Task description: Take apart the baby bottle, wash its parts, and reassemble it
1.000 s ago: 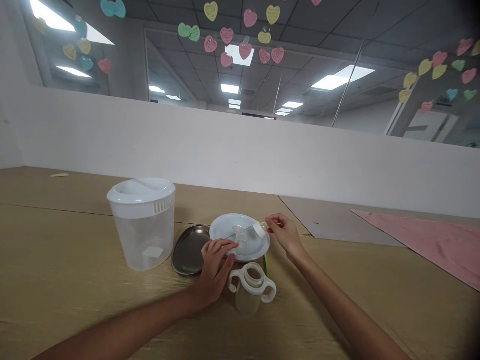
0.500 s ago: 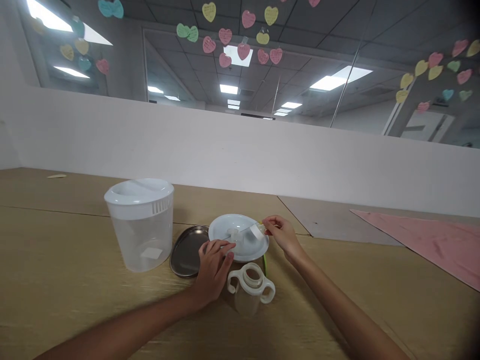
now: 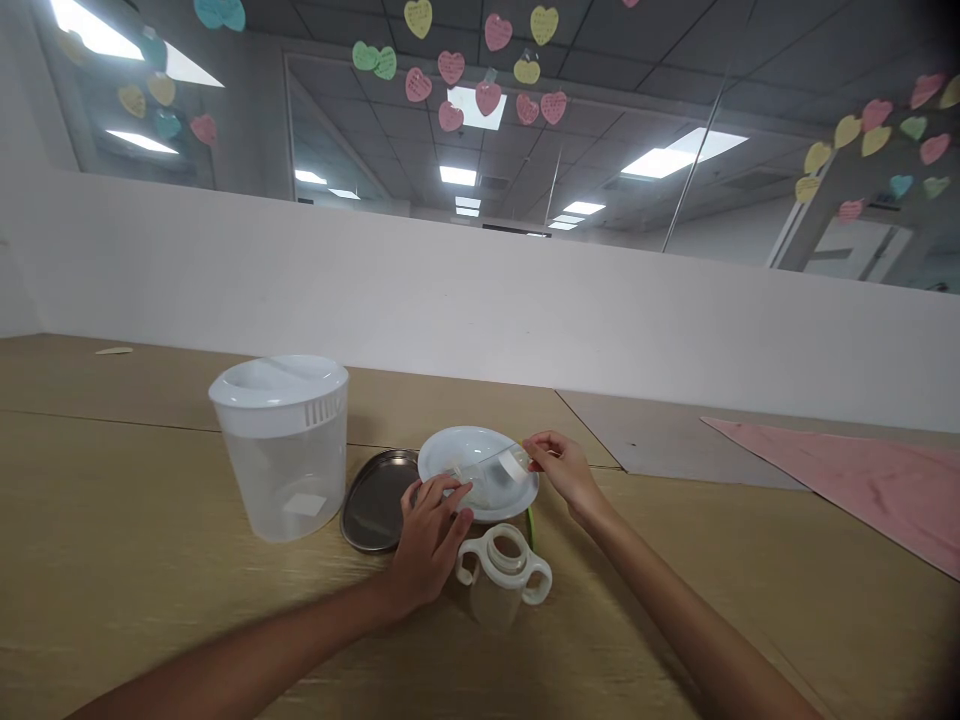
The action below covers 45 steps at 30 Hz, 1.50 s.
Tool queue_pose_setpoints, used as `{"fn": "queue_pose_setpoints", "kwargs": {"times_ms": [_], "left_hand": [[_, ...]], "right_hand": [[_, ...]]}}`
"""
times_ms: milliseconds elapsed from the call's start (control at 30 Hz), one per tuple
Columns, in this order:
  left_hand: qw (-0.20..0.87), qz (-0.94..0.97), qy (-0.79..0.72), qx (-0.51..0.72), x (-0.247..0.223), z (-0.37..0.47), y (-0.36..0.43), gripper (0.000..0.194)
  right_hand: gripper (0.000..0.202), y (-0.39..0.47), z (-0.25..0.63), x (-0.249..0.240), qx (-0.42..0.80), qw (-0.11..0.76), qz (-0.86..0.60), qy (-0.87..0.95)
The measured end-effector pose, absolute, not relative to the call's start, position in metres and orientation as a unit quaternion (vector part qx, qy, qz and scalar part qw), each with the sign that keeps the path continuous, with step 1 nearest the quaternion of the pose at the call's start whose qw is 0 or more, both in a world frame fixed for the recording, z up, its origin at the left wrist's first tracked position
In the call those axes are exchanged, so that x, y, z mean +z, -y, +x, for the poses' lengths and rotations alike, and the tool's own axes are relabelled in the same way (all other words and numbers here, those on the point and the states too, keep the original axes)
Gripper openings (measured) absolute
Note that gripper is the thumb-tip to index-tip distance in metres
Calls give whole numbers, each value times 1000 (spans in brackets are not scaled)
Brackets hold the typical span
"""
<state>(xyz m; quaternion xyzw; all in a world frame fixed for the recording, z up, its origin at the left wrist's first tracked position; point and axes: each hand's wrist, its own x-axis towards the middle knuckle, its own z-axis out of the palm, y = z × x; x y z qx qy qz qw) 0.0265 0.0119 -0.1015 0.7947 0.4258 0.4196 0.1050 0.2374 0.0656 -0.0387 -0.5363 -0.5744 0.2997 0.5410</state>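
Note:
Above a white bowl (image 3: 442, 450) my left hand (image 3: 431, 535) has its fingers closed on a small clear plastic piece (image 3: 471, 480), blurred and partly hidden by the fingertips. My right hand (image 3: 559, 465), at the bowl's right rim, pinches a thin rod with a white piece (image 3: 514, 463) near its end. The rod slants leftward over the bowl toward the clear piece. Just in front of the bowl stands an upright two-handled cup (image 3: 504, 575) with a white collar and an open top. Something green (image 3: 531, 528) shows behind the cup.
A clear bucket with a white lid (image 3: 281, 450) stands at left. Beside it, a dark metal tray (image 3: 371, 505) lies left of the bowl. A pink sheet (image 3: 847, 480) lies at far right on the wooden table (image 3: 150, 520). A white wall (image 3: 450, 310) rises behind.
The clear piece has tilted and shifted slightly toward my left fingers. Both hands stay in nearly the same place, and the other objects rest where they were.

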Motion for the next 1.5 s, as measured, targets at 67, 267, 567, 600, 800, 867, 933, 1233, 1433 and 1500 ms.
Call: {"fn": "queue_pose_setpoints", "kwargs": {"times_ms": [67, 267, 567, 600, 800, 867, 933, 1233, 1433, 1500], "left_hand": [[104, 794, -428, 418, -103, 27, -13, 36], [109, 793, -434, 412, -101, 27, -11, 37], [112, 792, -432, 416, -100, 28, -12, 38], [110, 792, -433, 416, -100, 28, -12, 38], [119, 790, -435, 415, -100, 28, -11, 41], [129, 787, -432, 420, -100, 28, -11, 41], [136, 786, -426, 426, -100, 28, -11, 41], [132, 786, -424, 431, -105, 29, -14, 39], [108, 789, -434, 421, -105, 29, -14, 40], [103, 788, -436, 423, -106, 28, -14, 41]], "right_hand": [[27, -66, 237, -39, 301, 539, -536, 576], [28, -65, 236, -39, 308, 536, -535, 575], [27, -63, 235, -38, 311, 533, -533, 580], [27, -63, 235, -38, 311, 532, -533, 580], [28, -61, 234, -37, 310, 529, -533, 583], [28, -60, 233, -37, 309, 529, -534, 583], [29, -60, 233, -37, 308, 529, -536, 582], [30, -61, 233, -38, 312, 526, -535, 583], [31, -61, 231, -38, 315, 524, -532, 586], [31, -61, 231, -38, 315, 525, -530, 586]]}}
